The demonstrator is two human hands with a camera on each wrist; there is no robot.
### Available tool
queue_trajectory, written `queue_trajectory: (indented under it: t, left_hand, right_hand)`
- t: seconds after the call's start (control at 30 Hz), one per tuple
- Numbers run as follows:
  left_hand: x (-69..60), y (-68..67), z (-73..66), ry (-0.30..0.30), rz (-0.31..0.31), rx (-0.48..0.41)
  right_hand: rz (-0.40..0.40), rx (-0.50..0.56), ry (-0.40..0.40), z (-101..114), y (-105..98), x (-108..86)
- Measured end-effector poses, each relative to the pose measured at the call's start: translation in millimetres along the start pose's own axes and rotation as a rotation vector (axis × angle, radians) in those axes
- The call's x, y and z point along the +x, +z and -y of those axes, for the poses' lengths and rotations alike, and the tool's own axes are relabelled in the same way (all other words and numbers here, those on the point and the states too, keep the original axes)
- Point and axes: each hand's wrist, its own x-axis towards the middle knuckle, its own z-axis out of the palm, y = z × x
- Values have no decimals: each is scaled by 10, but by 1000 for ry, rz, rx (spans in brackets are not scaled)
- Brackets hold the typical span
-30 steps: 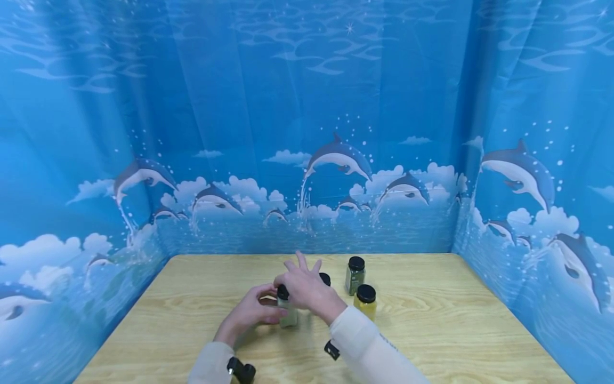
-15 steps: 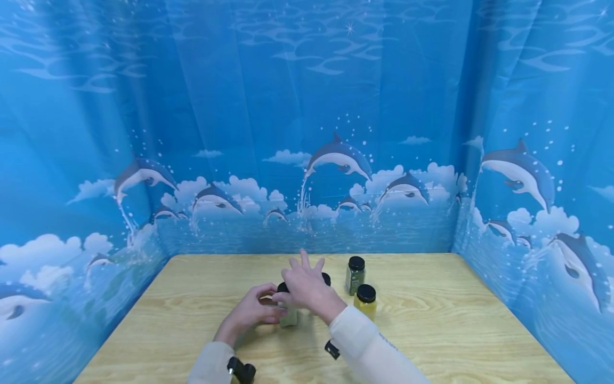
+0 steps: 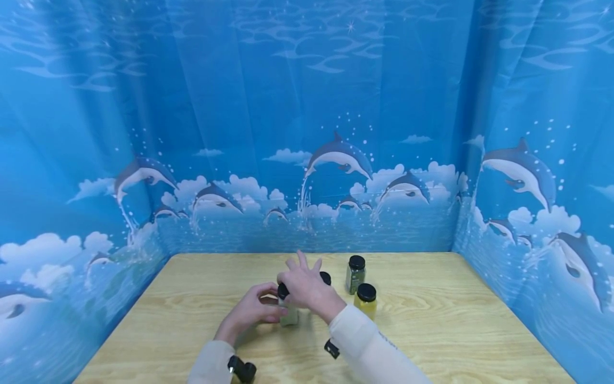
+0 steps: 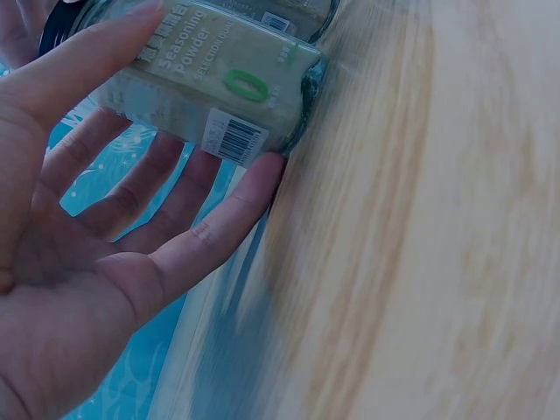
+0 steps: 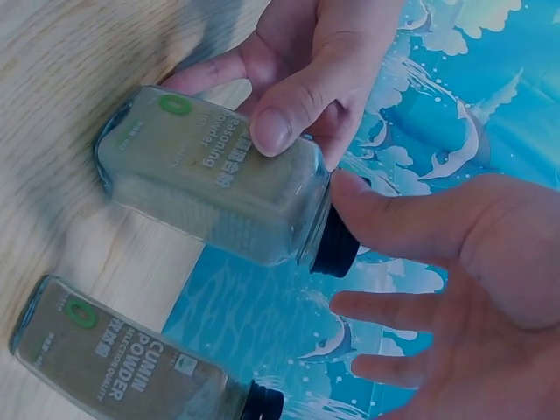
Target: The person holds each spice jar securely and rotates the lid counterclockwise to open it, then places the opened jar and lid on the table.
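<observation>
A glass jar of pale seasoning powder (image 5: 210, 171) with a black lid (image 5: 335, 241) stands on the table. My left hand (image 3: 251, 310) holds it by the sides, thumb across the label and little finger near its base in the left wrist view. From above, my right hand (image 3: 307, 288) pinches the lid, thumb against its edge; its index finger is hidden in the right wrist view, while other fingers spread out. Just right of it, partly behind my right hand, is a jar labelled cumin powder (image 5: 122, 359), its black lid (image 3: 325, 278) showing in the head view.
To the right stand a jar of dark green contents (image 3: 355, 277) and, nearer, a jar of yellow contents (image 3: 366, 306), both black-lidded. The wood-grain table (image 3: 455, 330) is bordered by a blue dolphin-print curtain (image 3: 307, 106).
My right hand's fingers shifted slightly right on the lid, then back left. My left hand has kept its hold on the jar in the same spot.
</observation>
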Motion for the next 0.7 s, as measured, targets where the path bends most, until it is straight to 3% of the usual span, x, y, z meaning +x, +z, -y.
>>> queue_trajectory:
  t: [0.47, 0.7]
  left_hand:
    - [-2, -6, 20, 17, 6, 10]
    - [6, -2, 3, 5, -3, 35]
  right_hand:
    - [9, 66, -15, -6, 12, -24]
    - [-9, 7, 43, -5, 32, 7]
